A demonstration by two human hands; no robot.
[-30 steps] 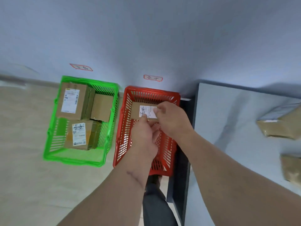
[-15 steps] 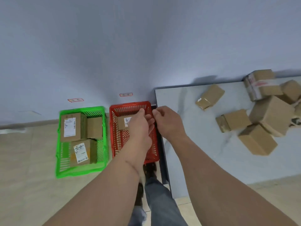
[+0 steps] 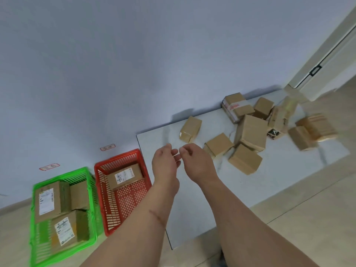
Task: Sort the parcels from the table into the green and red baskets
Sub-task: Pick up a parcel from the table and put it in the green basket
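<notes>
- Left hand and right hand: both empty, fingers loosely curled, close together but not touching, above the near-left part of the table.
- Red basket: one labelled parcel (label face up).
- Green basket: three boxes.
- Loose parcels: clustered on the table's far right; some are blurred.
</notes>
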